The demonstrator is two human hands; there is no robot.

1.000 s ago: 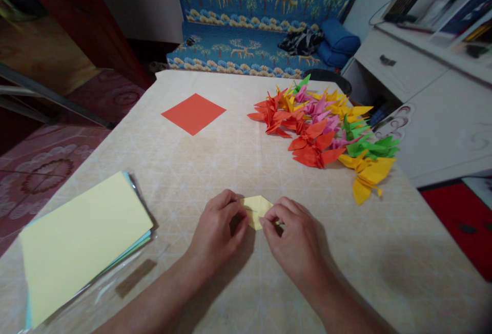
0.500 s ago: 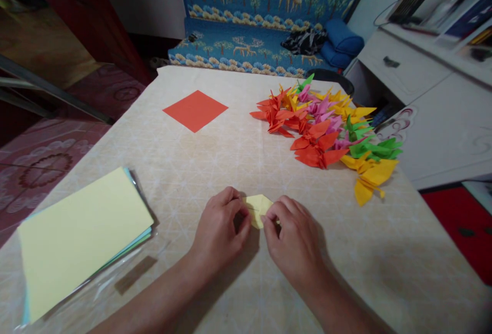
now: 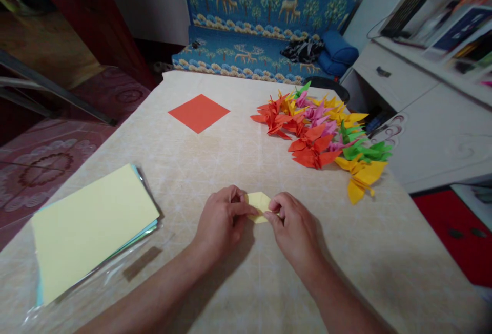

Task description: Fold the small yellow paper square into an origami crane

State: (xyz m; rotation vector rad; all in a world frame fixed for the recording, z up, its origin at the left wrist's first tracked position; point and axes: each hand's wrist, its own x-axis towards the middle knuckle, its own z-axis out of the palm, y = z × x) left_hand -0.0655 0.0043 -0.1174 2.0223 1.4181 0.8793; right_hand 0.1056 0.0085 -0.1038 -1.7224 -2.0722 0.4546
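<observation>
A small folded piece of pale yellow paper (image 3: 259,201) lies on the beige table (image 3: 238,165) near its front middle. My left hand (image 3: 221,217) pinches its left side, thumb stretched across the lower edge. My right hand (image 3: 289,225) pinches its right side with curled fingers. Both hands rest on the tabletop and hide the lower part of the paper.
A heap of several folded paper cranes (image 3: 323,134) in orange, pink, green and yellow covers the right half. A flat orange square sheet (image 3: 199,112) lies at the far middle. A stack of pale yellow sheets in a clear sleeve (image 3: 94,226) sits at front left. A white cabinet (image 3: 430,119) stands at right.
My left thumb has slid rightward over the lower edge of the yellow paper, and my right fingers have closed tighter on it. The view has shifted slightly.
</observation>
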